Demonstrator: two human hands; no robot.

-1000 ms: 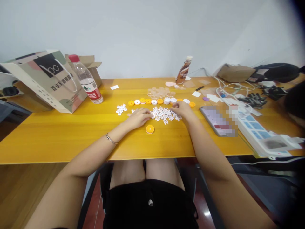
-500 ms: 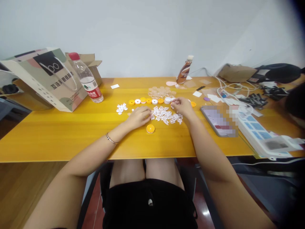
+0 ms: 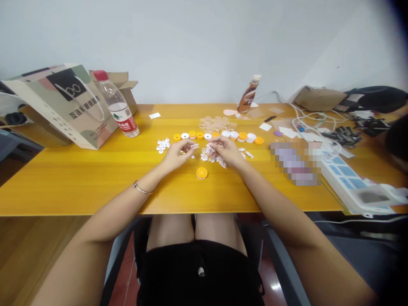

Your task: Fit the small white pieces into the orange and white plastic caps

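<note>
On the beige, green and pink paper carrier bag (image 3: 81, 112), white lowercase "bo" reads on a printed black rectangle (image 3: 66, 83), above a line of dark Chinese characters opening 互连 and smaller print too fine to resolve. The clear plastic bottle with red screw cap (image 3: 116, 102) carries a red-and-white wrap label (image 3: 125, 120) showing white characters 山泉, remainder unclear. The brown, white-capped bottle (image 3: 249, 97) shows pale capitals "NESC", ending indistinct; markings on the long white plastic power strip with blue panels (image 3: 346, 175) are illegible.
</note>
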